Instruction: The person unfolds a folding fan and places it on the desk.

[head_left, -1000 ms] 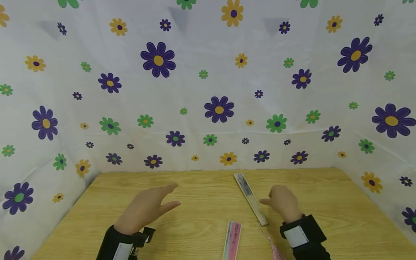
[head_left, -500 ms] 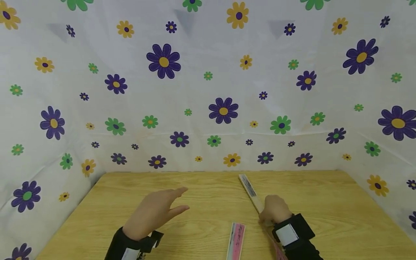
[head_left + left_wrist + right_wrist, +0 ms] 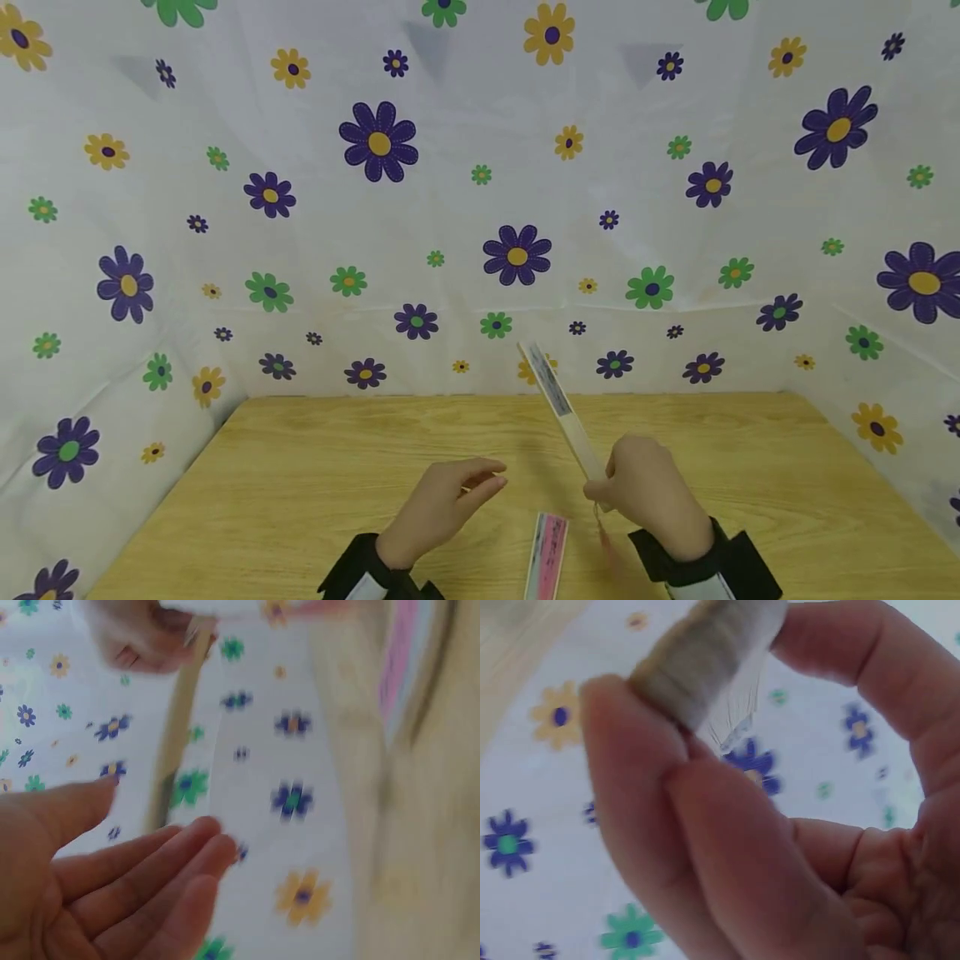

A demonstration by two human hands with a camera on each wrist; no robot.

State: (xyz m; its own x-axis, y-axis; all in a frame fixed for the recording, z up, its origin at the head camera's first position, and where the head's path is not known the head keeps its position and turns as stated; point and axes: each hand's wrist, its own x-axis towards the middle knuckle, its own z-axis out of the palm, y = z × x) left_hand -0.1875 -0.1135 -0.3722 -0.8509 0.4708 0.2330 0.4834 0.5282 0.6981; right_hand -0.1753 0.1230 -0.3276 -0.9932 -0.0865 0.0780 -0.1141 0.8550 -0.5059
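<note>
A folded hand fan with pale wooden ribs and a grey printed part slants up off the table, its far end up and to the left. My right hand pinches its near end between thumb and fingers; the right wrist view shows the ribbed end of the fan between the fingertips. A pink tassel hangs blurred below that end. My left hand hovers to the left, fingers slightly bent and holding nothing. In the left wrist view, the left hand's palm faces the fan without touching it.
A flat strip, pink and pale blue with dark writing, lies on the wooden table between the hands. Behind and at both sides hangs a white cloth printed with flowers.
My right hand has reached the fan, gripped its near end and raised it from the table. The left hand has moved right, toward the fan, its fingers and thumb closer together.
</note>
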